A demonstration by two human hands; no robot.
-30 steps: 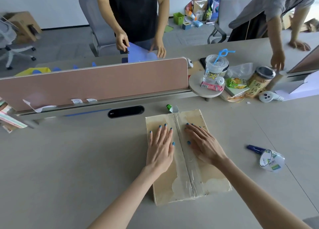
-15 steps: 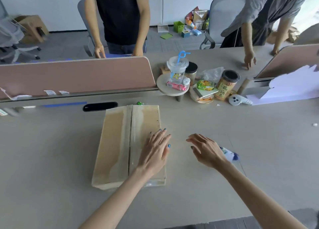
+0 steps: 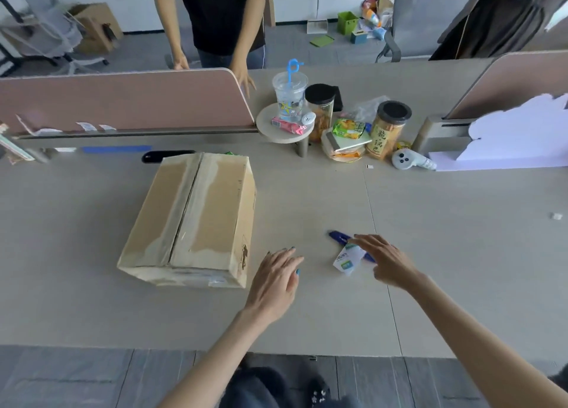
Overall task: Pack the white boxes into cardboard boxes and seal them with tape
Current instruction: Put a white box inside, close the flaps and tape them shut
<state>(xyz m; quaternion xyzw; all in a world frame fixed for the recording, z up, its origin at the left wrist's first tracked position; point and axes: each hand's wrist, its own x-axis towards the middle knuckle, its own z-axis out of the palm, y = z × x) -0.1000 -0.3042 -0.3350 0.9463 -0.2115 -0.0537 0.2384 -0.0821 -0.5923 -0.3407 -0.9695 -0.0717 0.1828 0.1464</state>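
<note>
A closed cardboard box [image 3: 196, 217] lies on the beige table [image 3: 445, 238] left of centre, with clear tape along its middle seam and over its near edge. My left hand [image 3: 275, 281] hovers off the box's near right corner, fingers relaxed, holding nothing. To the right, my right hand [image 3: 384, 260] reaches over a tape dispenser [image 3: 349, 255] with a blue handle and a white roll; its fingers are spread above it and I cannot tell whether they touch it. No white boxes are in view.
A pink divider [image 3: 123, 100] runs behind the box. Cups, jars and snack packs [image 3: 338, 122] crowd the far middle. White foam sheets [image 3: 507, 137] lie far right. A person in black [image 3: 221, 17] stands across the table. The table's near edge is just below my wrists.
Both hands have left the box top. My right hand has gone right to the tape dispenser, my left hand has slid off to the box's right. The view has shifted right.
</note>
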